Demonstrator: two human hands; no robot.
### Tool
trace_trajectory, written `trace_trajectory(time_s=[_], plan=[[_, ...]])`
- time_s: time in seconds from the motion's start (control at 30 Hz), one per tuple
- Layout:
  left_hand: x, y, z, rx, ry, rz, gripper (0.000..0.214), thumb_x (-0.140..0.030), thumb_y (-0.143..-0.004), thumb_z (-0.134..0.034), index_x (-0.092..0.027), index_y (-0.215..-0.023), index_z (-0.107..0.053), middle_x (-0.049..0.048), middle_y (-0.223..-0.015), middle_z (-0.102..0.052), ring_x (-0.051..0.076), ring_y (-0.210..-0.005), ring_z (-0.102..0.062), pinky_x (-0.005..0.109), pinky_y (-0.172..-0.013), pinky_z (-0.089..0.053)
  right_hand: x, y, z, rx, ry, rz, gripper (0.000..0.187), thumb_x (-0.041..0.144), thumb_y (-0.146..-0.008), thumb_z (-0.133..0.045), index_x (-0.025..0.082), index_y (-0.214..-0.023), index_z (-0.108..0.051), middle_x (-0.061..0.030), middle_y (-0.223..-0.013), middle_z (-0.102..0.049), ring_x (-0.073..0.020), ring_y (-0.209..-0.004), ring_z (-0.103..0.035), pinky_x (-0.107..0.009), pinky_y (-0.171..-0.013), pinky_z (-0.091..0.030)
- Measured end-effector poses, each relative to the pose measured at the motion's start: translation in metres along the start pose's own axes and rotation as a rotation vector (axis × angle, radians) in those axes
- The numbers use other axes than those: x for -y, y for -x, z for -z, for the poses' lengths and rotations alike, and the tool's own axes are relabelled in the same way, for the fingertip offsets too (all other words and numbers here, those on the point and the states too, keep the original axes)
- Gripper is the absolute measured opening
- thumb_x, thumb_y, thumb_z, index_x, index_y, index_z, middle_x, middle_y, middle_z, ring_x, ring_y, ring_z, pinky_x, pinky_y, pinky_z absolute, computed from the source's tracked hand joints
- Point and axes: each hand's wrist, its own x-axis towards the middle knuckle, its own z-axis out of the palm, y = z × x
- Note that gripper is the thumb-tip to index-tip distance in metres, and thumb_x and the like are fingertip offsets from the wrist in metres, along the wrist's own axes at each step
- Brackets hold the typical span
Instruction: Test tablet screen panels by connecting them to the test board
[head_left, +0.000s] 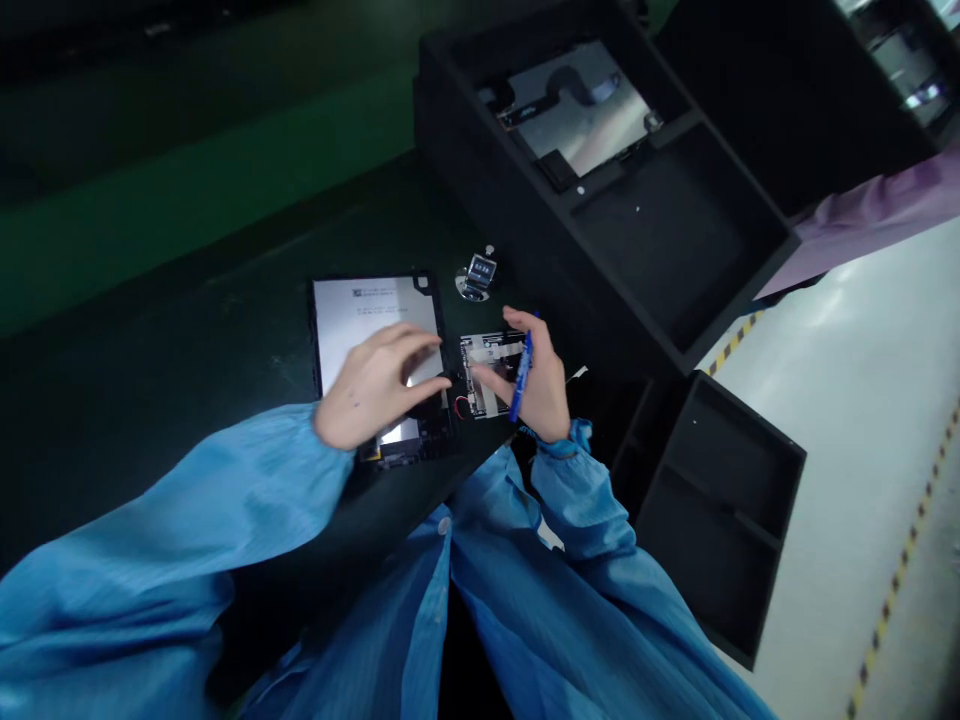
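A tablet-like panel (pixel 375 310) with a silver back lies flat on the dark green bench. My left hand (pixel 375 385) rests on its right lower part, fingers spread and curved, fingertips at the panel's right edge. My right hand (pixel 536 385) is closed round a blue pen (pixel 520 378) and touches a smaller silver and black part (pixel 487 362) lying just right of the panel. A thin red wire shows at that part's lower left. Both arms wear blue sleeves.
A small shiny metal object (pixel 478 277) sits behind the parts. A large black foam tray (pixel 675 230) holds a silver panel (pixel 577 110) at the back right. Another black tray (pixel 720 520) stands lower right. A purple sleeve (pixel 870 215) reaches in at the far right, over pale floor.
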Motion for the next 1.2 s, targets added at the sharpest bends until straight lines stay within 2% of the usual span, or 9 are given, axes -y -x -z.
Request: trace_trajectory(time_s=[0.13, 0.27, 0.4, 0.53, 0.63, 0.73, 0.87, 0.97, 1.2], plan=[[0.026, 0.032, 0.048, -0.022, -0.113, 0.302, 0.074, -0.061, -0.092, -0.047, -0.010, -0.146, -0.047, 0.0216, -0.131, -0.062, 0.040, -0.114, -0.062, 0.055, -0.097, -0.047, 0.010, 0.010, 0.014, 0.408, 0.095, 0.219, 0.103, 0.055, -0.066, -0.085, 0.025, -0.150, -0.034, -0.0118, -0.156, -0.043, -0.0353, -0.147, -0.035, -0.058, -0.123, -0.022], [0.036, 0.059, 0.049, 0.027, 0.078, 0.578, 0.093, -0.065, -0.083, -0.058, -0.012, -0.155, -0.032, 0.0234, -0.141, -0.053, 0.041, -0.121, -0.057, 0.053, -0.098, -0.047, 0.018, 0.011, 0.004, 0.599, 0.223, 0.275, 0.119, 0.051, -0.060, -0.090, 0.022, -0.156, -0.025, -0.0150, -0.161, -0.032, -0.0349, -0.153, -0.020, -0.062, -0.125, -0.008], [0.033, 0.057, 0.036, -0.348, 0.714, 0.811, 0.069, -0.036, -0.081, -0.067, -0.013, -0.143, -0.046, 0.0153, -0.146, -0.051, 0.027, -0.127, -0.054, 0.035, -0.100, -0.047, 0.018, 0.005, -0.007, 0.638, 0.209, 0.297, 0.116, 0.050, -0.059, -0.091, 0.017, -0.153, -0.031, -0.0181, -0.161, -0.032, -0.0327, -0.153, -0.021, -0.059, -0.126, -0.006], [0.035, 0.037, 0.052, -0.475, 1.144, 1.020, 0.026, -0.027, -0.083, -0.056, -0.012, -0.103, -0.062, 0.0096, -0.100, -0.066, 0.014, -0.078, -0.059, 0.022, -0.063, -0.050, 0.013, 0.000, -0.010, 0.611, 0.127, 0.319, 0.118, 0.050, -0.057, -0.091, 0.019, -0.153, -0.030, -0.0190, -0.160, -0.034, -0.0346, -0.153, -0.022, -0.063, -0.125, -0.006], [0.018, 0.020, 0.070, -0.451, 1.288, 0.930, 0.028, -0.037, -0.088, -0.044, -0.013, -0.090, -0.058, 0.0066, -0.073, -0.057, 0.011, -0.054, -0.043, 0.020, -0.042, -0.038, 0.016, -0.006, -0.001, 0.572, -0.064, 0.313, 0.115, 0.056, -0.058, -0.089, 0.023, -0.153, -0.033, -0.0173, -0.156, -0.041, -0.0380, -0.149, -0.030, -0.066, -0.122, -0.017], [-0.018, 0.007, 0.075, -0.488, 1.294, 0.617, 0.036, -0.040, -0.089, -0.038, -0.011, -0.100, -0.056, 0.0052, -0.074, -0.053, 0.011, -0.053, -0.047, 0.021, -0.043, -0.040, 0.034, -0.011, 0.017, 0.359, -0.384, 0.188, 0.089, 0.063, -0.075, -0.075, 0.025, -0.147, -0.041, -0.0137, -0.147, -0.053, -0.0322, -0.126, -0.058, -0.051, -0.102, -0.052], [-0.048, 0.002, 0.056, -0.181, 1.238, 0.278, 0.034, -0.037, -0.092, -0.042, -0.017, -0.119, -0.049, 0.0076, -0.091, -0.063, 0.016, -0.065, -0.060, 0.028, -0.055, -0.052, 0.059, -0.016, 0.038, 0.194, -0.591, 0.006, 0.068, 0.063, -0.087, -0.062, 0.027, -0.143, -0.047, -0.0095, -0.133, -0.064, -0.0223, -0.088, -0.070, -0.034, -0.066, -0.059], [-0.031, 0.010, 0.032, -0.053, 1.129, 0.260, 0.039, -0.038, -0.091, -0.054, -0.018, -0.124, -0.050, 0.0119, -0.109, -0.068, 0.020, -0.083, -0.066, 0.033, -0.071, -0.057, 0.055, -0.019, 0.043, 0.108, -0.508, -0.075, 0.058, 0.048, -0.085, -0.070, 0.025, -0.137, -0.055, -0.0045, -0.114, -0.072, -0.0235, -0.090, -0.071, -0.037, -0.073, -0.061], [0.035, 0.025, -0.004, -0.297, 1.286, 0.566, 0.048, -0.055, -0.094, -0.043, -0.016, -0.115, -0.061, 0.0148, -0.124, -0.068, 0.027, -0.126, -0.059, 0.043, -0.104, -0.051, 0.042, -0.013, -0.003, -0.115, -0.540, -0.216, 0.042, 0.035, -0.082, -0.061, 0.023, -0.122, -0.067, -0.0008, -0.115, -0.073, -0.0259, -0.113, -0.067, -0.044, -0.099, -0.057]])
